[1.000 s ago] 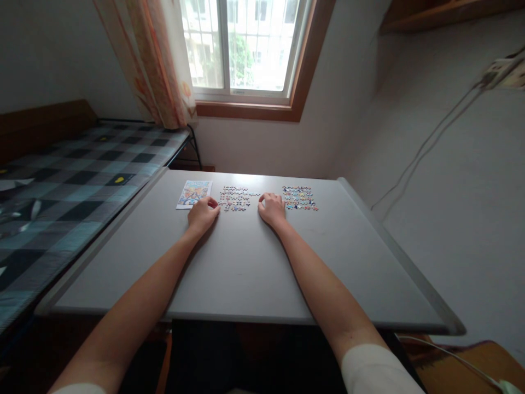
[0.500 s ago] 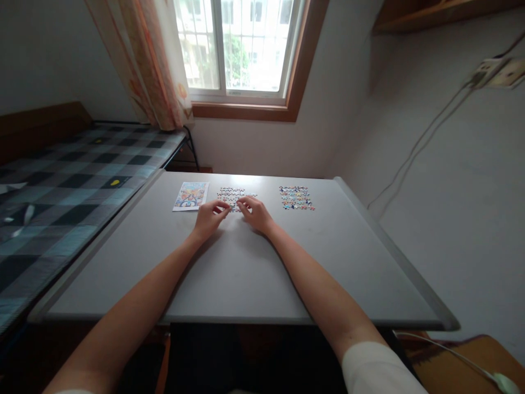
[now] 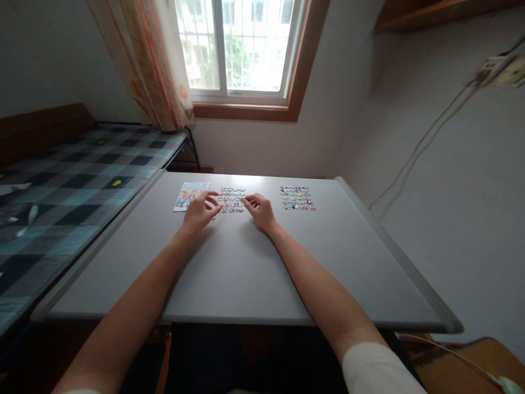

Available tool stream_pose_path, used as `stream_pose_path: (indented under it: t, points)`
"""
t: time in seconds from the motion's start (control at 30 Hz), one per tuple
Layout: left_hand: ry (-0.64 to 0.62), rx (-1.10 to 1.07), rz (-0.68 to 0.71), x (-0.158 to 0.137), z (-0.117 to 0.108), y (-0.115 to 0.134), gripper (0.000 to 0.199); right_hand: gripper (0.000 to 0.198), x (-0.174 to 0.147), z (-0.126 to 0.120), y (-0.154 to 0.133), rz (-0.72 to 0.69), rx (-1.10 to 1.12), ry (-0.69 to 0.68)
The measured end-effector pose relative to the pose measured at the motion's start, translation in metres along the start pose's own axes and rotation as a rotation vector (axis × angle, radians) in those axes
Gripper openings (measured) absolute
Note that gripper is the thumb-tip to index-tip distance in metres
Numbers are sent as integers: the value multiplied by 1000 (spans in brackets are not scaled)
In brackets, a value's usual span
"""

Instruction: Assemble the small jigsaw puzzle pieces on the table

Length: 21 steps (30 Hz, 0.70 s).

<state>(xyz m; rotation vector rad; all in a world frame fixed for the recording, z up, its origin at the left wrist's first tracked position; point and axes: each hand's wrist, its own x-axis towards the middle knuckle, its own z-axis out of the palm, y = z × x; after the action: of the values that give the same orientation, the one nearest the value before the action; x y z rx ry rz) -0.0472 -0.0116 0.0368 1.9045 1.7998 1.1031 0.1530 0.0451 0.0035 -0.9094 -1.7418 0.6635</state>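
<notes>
On the smooth bench (image 3: pixel 240 268), the left hand (image 3: pixel 198 212) is spreading its fingers apart; the right hand (image 3: pixel 261 210) is curling its own, whether clamped on anything I cannot tell. Wider apart than before, they are flanking rows of knobbed jigsaw pieces (image 3: pixel 232 200); a flat printed sheet (image 3: pixel 186 193) is lying beyond the left.

Head-worn view, forward-down over the table (image 3: pixel 246 262)

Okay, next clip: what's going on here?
A person's left hand, thumb and fingers apart, is at the left side of a cluster of puzzle pieces on a table. The right hand is at its right side; whether it grips a piece is unclear. A second cluster lies farther right, a printed sheet farther left.
</notes>
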Motion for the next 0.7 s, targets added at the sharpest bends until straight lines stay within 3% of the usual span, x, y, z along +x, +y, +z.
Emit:
stream_pose_path:
  t: [0.1,0.2,0.4,0.7]
  points:
    - [-41,282,-111,3,-16,-7,29,24,3,-8,8,120,22,113]
    - [-102,391,-190,3,-22,-10,30,24,5,-12,12,215,7,141]
    - [-192,377,-173,1,-18,-12,30,23,5,-12,10,223,-29,110]
    - [-228,321,-145,3,-15,-17,26,22,5,-11,10,225,-55,76]
